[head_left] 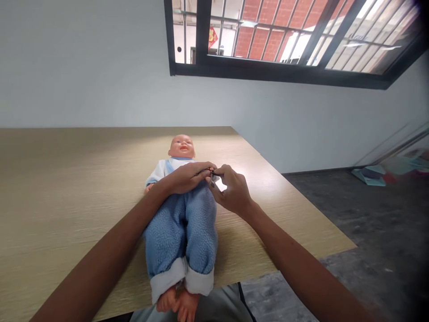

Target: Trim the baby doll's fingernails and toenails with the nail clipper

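Note:
A baby doll (182, 217) in blue fleece trousers and a white and blue top lies on its back on the table, its head away from me and its bare feet over the near edge. Across the doll's body rests my left hand (189, 176), its fingers closed around the doll's hand at the right side. My right hand (233, 190) pinches a small metal nail clipper (212, 181) between thumb and fingers, right at the doll's fingers. The clipper's tip and most of the doll's hand are hidden by my fingers.
The wooden table (83, 179) reaches back to a pale wall (83, 62), and its right edge slants toward me. A barred window (268, 36) is set above. On the dark floor (318, 197) at the right lie light-blue and pink items (372, 174).

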`<move>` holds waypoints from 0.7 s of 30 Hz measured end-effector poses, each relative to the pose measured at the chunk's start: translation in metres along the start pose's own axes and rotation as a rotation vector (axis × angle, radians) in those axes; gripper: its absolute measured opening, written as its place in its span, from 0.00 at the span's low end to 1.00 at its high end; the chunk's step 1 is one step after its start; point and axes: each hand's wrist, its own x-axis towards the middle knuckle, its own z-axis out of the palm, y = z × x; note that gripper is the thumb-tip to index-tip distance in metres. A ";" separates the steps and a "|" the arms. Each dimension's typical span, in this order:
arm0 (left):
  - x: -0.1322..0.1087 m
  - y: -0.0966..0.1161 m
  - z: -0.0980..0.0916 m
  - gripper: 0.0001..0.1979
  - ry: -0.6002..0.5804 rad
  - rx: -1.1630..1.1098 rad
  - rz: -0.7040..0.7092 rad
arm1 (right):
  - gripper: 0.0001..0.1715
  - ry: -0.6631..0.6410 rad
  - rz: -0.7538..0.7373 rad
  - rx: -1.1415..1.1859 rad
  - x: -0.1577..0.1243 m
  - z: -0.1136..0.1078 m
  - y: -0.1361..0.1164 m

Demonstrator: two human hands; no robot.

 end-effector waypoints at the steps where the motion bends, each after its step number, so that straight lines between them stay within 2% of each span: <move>1: 0.000 0.001 0.000 0.13 0.001 0.003 -0.002 | 0.07 0.001 0.016 -0.001 0.001 0.000 0.000; 9: -0.001 0.001 0.000 0.13 0.017 0.035 -0.026 | 0.08 -0.071 0.105 0.022 0.008 -0.004 -0.005; 15: -0.001 -0.003 0.001 0.14 0.023 0.045 -0.032 | 0.16 -0.123 0.204 0.065 0.024 -0.010 -0.006; 21: 0.000 -0.005 0.002 0.12 0.031 0.054 -0.017 | 0.13 -0.136 0.277 0.131 0.033 -0.009 -0.003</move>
